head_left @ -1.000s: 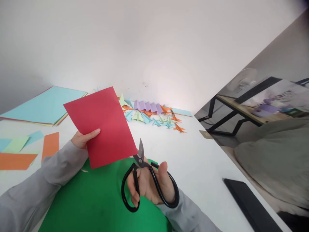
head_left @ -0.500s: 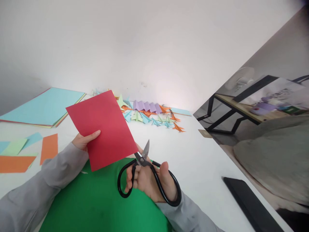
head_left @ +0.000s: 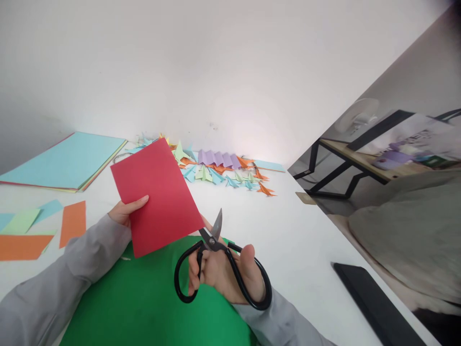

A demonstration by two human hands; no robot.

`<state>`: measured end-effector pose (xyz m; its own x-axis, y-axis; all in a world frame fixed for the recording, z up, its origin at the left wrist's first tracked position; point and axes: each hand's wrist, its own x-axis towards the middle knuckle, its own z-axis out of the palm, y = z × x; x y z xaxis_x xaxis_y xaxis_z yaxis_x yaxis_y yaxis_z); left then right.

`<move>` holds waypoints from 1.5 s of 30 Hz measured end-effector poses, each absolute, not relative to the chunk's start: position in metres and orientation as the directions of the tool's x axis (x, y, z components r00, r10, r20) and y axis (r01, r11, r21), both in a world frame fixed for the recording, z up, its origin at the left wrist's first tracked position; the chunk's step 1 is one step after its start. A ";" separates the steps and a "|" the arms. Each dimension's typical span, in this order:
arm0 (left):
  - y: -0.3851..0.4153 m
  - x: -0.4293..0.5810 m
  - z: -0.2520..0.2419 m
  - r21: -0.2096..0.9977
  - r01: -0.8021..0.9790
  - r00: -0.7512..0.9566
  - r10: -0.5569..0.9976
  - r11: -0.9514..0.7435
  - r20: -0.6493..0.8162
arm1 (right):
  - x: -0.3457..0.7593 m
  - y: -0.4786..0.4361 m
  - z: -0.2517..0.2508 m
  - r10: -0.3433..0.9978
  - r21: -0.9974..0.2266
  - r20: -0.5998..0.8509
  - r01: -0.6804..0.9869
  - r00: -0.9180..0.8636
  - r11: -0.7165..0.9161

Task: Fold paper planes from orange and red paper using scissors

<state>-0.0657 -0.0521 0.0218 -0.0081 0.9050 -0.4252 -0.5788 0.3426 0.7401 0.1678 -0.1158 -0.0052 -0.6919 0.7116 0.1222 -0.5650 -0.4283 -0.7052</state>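
Note:
My left hand (head_left: 127, 210) pinches a sheet of red paper (head_left: 158, 197) by its lower left side, thumb on top and fingers hidden beneath. The sheet is held up at a tilt over the green cloth (head_left: 144, 298) in front of me. In my right hand (head_left: 230, 274) is a pair of black-handled scissors (head_left: 212, 242), fingers through the loops. Their blades stand apart, pointing away from me. One blade meets the sheet's lower right corner; whether the paper lies between the blades I cannot tell.
Folded paper shapes (head_left: 216, 175) in several colours line the wall at the back of the white table (head_left: 288, 250). A stack of large coloured sheets (head_left: 65, 158) lies back left, with cut paper pieces (head_left: 74, 221) before it. A black flat object (head_left: 370, 300) sits at the right edge.
The red paper's upper left part has swung slightly to the right and tilted. Both hands stay nearly in place, and the scissors' blades remain apart.

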 end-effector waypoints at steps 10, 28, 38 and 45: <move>-0.070 -0.048 0.032 0.688 -0.566 0.036 0.847 0.454 -0.530 | 0.164 -0.115 -0.001 0.826 -0.754 0.131 -0.596 -0.548 -0.276; -0.077 -0.034 0.013 0.467 -0.704 0.201 0.781 0.534 -0.591 | 0.159 -0.122 0.003 0.902 -0.775 0.125 -0.608 -0.413 -0.171; -0.074 -0.031 0.023 0.489 -0.700 0.093 0.745 0.521 -0.660 | 0.163 -0.124 0.002 0.877 -0.796 0.183 -0.591 -0.444 -0.133; -0.069 -0.041 0.027 0.493 -0.715 0.082 0.759 0.496 -0.646 | 0.165 -0.123 -0.002 0.861 -0.836 0.182 -0.536 -0.475 -0.119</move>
